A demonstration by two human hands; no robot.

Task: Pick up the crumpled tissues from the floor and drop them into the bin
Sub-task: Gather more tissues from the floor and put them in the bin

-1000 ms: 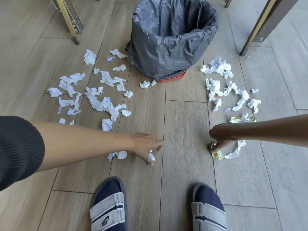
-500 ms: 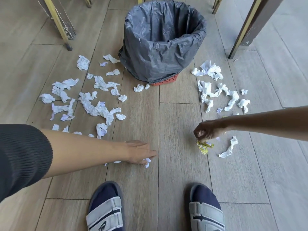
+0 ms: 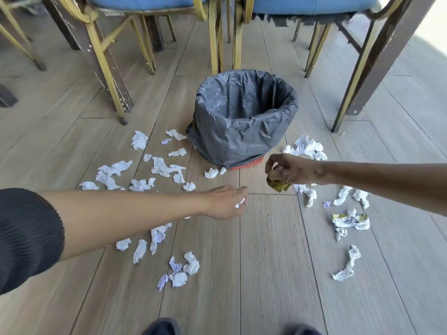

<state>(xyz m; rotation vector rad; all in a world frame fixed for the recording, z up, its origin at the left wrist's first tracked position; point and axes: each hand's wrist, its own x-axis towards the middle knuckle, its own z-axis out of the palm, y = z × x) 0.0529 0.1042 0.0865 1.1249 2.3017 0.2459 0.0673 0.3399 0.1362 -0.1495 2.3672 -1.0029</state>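
Note:
The bin [image 3: 244, 122], a red basket lined with a grey bag, stands open on the wooden floor. My left hand [image 3: 223, 201] is raised in front of it and holds a small white tissue [image 3: 241, 202] in its curled fingers. My right hand [image 3: 286, 169] hovers beside the bin's lower right and pinches a crumpled yellow wrapper [image 3: 278, 186] that hangs below it. Several white crumpled tissues lie left of the bin [image 3: 162, 168], right of it [image 3: 307, 147] and nearer to me [image 3: 183, 269].
Gold-framed chairs with blue seats [image 3: 145, 1] stand behind the bin, their legs [image 3: 106, 64] close to the left tissues. A dark table leg [image 3: 377, 59] slants at the right. Another yellow and white wrapper [image 3: 350, 220] lies on the floor at right. My shoes [image 3: 160, 327] show at the bottom edge.
Both hands lifted off the floor toward the bin, the left with a white tissue, the right with the yellow wrapper. The view tilted up, revealing the chairs.

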